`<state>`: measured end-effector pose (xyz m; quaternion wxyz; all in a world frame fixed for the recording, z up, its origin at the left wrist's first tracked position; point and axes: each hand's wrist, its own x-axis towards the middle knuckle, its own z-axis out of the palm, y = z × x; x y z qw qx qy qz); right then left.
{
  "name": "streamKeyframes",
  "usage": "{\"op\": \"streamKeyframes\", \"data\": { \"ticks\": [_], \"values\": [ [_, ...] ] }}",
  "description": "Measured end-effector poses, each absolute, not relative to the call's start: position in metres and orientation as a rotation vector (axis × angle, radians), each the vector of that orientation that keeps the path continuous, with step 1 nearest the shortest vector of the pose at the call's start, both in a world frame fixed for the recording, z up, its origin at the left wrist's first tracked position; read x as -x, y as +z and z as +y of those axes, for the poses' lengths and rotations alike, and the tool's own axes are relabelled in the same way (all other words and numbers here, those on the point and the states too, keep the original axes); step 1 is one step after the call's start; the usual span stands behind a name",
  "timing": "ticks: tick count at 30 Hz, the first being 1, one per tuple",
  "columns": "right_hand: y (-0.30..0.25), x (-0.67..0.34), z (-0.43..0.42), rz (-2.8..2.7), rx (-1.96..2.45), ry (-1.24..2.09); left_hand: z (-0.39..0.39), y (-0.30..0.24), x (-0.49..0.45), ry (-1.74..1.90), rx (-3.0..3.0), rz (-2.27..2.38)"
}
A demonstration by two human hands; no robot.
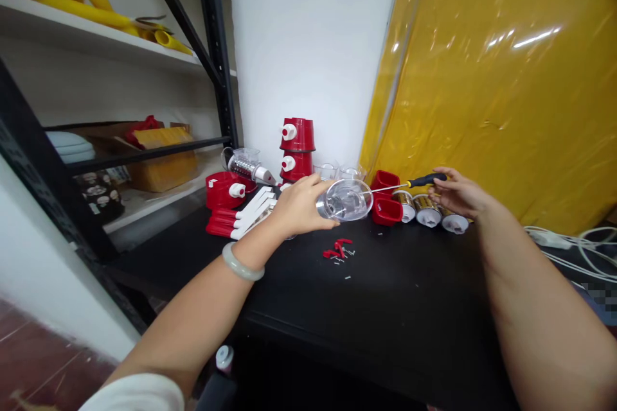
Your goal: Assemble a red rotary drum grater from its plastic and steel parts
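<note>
My left hand (304, 204), with a pale bangle on the wrist, is wrapped round a clear plastic hopper (351, 199) tilted with its oval mouth toward the right. My right hand (457, 191) pinches the end of a dark blue and yellow screwdriver (426, 179). The shaft points left and its tip reaches the hopper's mouth; whether it touches anything inside I cannot make out. Below the hopper, small red plastic parts (338, 249) and several screws (348, 277) lie on the black table (385, 321).
Stacked red grater bases (297, 135) stand behind my left hand. White-and-red crank handles (241, 217) lie to the left. Red cups (387, 210) and drum graters (427, 210) sit at the right. White cables (578, 241) lie at the far right; a shelf rack (212, 26) stands left.
</note>
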<state>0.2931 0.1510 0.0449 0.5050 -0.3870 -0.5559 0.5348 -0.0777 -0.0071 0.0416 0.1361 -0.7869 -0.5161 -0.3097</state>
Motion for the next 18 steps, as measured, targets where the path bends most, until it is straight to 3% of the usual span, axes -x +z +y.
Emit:
{"op": "streamKeyframes", "data": {
  "ticks": [8, 14, 18],
  "values": [
    [0.062, -0.284, 0.158, -1.277, 0.931, 1.072, 0.012, 0.03, 0.083, -1.316, 2.53, -1.533],
    [0.084, -0.276, 0.139, -1.397, 0.584, 1.05, 0.026, 0.019, 0.085, -1.649, 2.68, -1.713],
    [0.086, -0.28, 0.143, -1.31, 0.724, 0.868, 0.029, 0.019, 0.086, -1.881, 2.766, -1.767]
  ]
}}
